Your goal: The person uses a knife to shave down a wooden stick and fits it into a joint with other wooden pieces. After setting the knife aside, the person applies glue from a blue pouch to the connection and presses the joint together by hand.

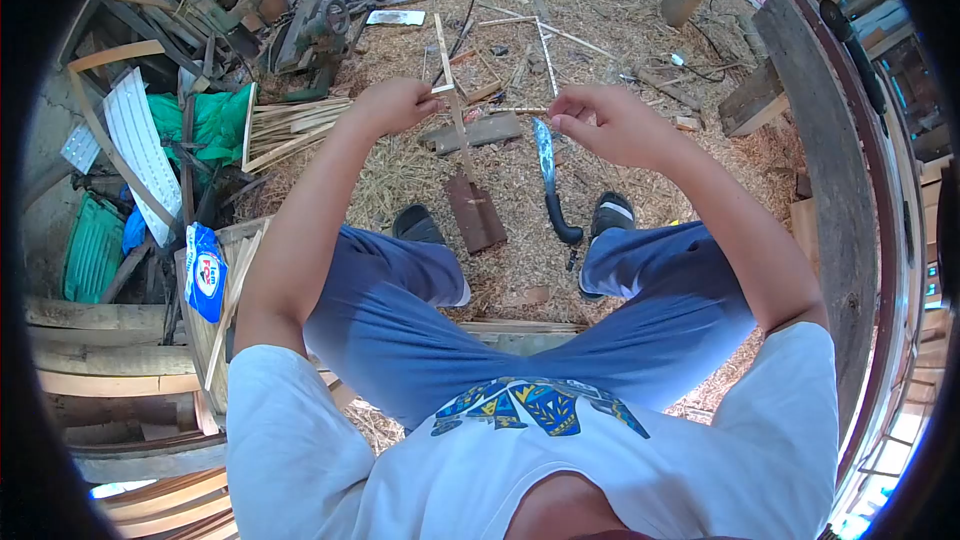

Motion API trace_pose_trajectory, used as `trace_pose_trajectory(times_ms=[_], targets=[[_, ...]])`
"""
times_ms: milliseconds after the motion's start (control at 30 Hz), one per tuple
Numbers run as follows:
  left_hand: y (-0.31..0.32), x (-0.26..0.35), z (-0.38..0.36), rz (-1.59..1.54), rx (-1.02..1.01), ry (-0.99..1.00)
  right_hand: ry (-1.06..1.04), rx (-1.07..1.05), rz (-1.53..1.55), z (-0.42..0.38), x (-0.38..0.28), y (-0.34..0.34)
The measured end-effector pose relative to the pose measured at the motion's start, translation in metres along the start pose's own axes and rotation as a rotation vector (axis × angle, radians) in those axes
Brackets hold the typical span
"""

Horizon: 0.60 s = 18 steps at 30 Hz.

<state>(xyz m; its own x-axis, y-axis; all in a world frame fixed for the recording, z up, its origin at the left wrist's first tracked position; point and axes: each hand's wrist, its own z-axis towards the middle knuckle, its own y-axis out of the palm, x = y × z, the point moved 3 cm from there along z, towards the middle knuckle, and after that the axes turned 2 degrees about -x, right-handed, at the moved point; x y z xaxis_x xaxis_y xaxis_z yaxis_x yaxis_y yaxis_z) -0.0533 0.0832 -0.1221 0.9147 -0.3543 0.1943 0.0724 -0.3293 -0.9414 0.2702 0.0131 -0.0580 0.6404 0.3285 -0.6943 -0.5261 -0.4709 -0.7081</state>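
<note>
Wood strip (457,114) sits pinched in the left hand (397,106) above the shavings-strewn floor (710,175), while the right hand (612,126) curls beside a second strip (547,57) with a hold I cannot confirm remotely, and the machete (548,172) lies handle-inward between the sandals (418,224), presumably for ready reach.

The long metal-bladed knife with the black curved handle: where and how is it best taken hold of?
Probably by the black curved handle, with the right hand from the near side: that end is closest, its hooked butt may stop slipping, and the metal blade points away.
</note>
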Motion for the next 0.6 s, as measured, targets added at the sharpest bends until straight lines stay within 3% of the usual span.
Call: trace_pose_trajectory(times_ms=[133,333,600], targets=[[-0.007,0.004,-0.004,-0.052,-0.007,-0.028,0.009,-0.025,0.014,-0.001,0.0,0.002],[0.0,-0.011,-0.006,-0.036,-0.119,0.099,-0.038,-0.02,0.018,-0.001,0.0,0.002],[0.0,-0.011,-0.01,-0.018,-0.168,0.065,-0.059,-0.038,0.044,0.0,0.003,0.005]])
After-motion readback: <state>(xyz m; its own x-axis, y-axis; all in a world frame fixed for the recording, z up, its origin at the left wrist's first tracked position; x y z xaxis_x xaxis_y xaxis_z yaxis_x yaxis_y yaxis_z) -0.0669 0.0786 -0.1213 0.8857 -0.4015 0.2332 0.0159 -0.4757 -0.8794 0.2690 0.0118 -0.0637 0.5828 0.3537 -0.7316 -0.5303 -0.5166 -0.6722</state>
